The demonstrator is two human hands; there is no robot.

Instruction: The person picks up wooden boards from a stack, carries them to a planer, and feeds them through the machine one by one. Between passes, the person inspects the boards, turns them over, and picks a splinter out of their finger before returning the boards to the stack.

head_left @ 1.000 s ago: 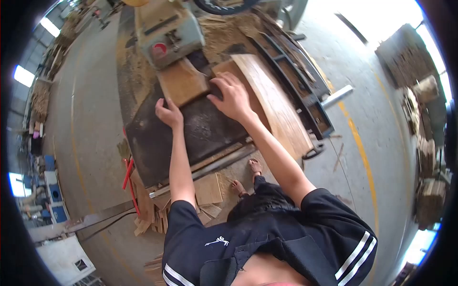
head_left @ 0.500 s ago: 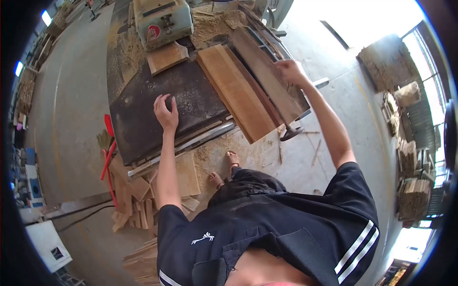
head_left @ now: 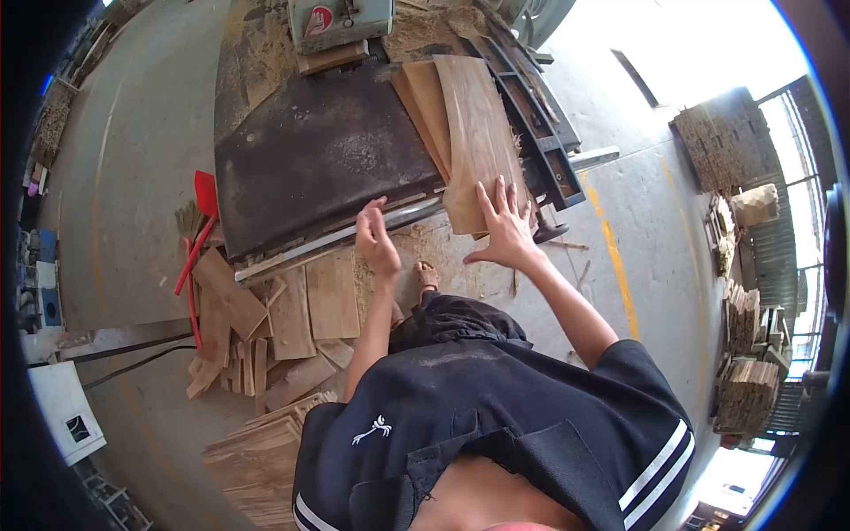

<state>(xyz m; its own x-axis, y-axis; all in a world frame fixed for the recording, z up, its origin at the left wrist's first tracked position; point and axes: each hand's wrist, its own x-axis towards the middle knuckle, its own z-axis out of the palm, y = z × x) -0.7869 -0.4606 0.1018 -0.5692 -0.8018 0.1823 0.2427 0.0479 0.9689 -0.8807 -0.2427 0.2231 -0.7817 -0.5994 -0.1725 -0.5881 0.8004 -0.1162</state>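
My right hand (head_left: 506, 232) is spread open, its fingers over the near end of a long wooden board (head_left: 478, 124). This board lies on top of other boards (head_left: 421, 97) stacked at the right side of the dark machine table (head_left: 310, 155). The near end sticks out past the table's front edge. My left hand (head_left: 379, 246) is held up by the metal bar (head_left: 416, 211) along that edge, empty, with its fingers loosely apart.
A shorter board (head_left: 332, 57) lies under the green-grey machine head (head_left: 341, 19), with sawdust around it. To the right runs a black slotted rail (head_left: 536, 133). Offcuts (head_left: 292, 310) and a red-handled tool (head_left: 205, 199) are on the floor at left.
The brown board at the right now lies over the paler boards, uncovering the black rail. My right hand moved from its side to its near end. My left hand moved back off the tabletop.
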